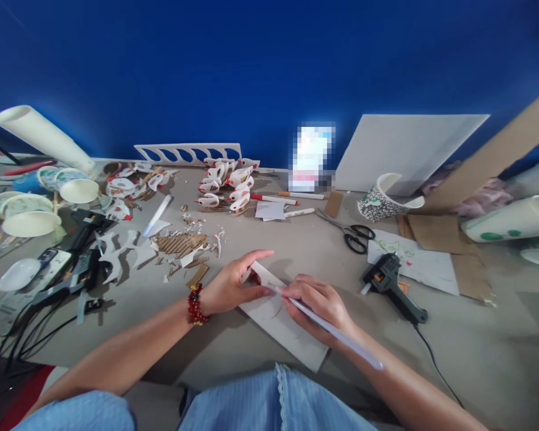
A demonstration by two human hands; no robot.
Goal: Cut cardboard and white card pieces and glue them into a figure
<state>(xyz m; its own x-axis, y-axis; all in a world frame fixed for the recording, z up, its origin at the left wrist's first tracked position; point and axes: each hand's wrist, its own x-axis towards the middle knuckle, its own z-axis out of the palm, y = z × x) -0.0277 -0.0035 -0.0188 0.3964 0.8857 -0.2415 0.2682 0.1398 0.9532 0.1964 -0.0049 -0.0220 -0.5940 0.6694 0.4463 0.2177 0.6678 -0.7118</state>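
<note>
The white board [269, 320] lay flat on the table [291, 239] before the person, its long axis slanting from the left fingertips down beneath the right wrist. The right hand [317, 299] held a pale pen [336, 332] in a narrow pinch, tip down, just beside the left thumb; that thumb was the nearer neighbour. On the left hand [227, 290], thumb and forefinger stood wide apart; whether its hidden fingers gripped the board, I couldn't tell. Farther out, scissors [347, 228] and a glue gun [388, 284] lay rightward, corrugated scraps [179, 244] leftward.
</note>
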